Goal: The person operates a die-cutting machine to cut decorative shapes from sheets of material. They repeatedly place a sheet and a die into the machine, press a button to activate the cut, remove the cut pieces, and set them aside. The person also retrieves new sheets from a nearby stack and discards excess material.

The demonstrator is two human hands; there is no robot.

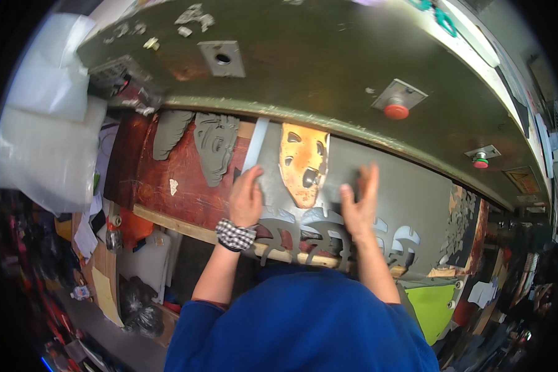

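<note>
A yellow, worn cutting die (pixel 301 170) with several openings lies on a dark grey sheet (pixel 390 180) between my hands. My left hand (pixel 247 198), a checked band around its wrist, is open beside the sheet's left edge, fingers stretched out. To the right of the die, my right hand (pixel 361 208) is open, thumb and fingers apart and slightly blurred. Neither hand holds anything. Curved cut-out edges (pixel 322 232) of the sheet hang near the front edge, between my forearms. On the red board (pixel 183 170) at left lie grey cut pieces (pixel 217 142).
The green press beam (pixel 304 56) spans the far side, carrying a red push button (pixel 396 110) and a smaller green-and-red one (pixel 480 161). Grey scraps (pixel 462 223) lie at the right. Clear plastic wrapping (pixel 49 149) stands at the left. A lime-green panel (pixel 431 307) sits lower right.
</note>
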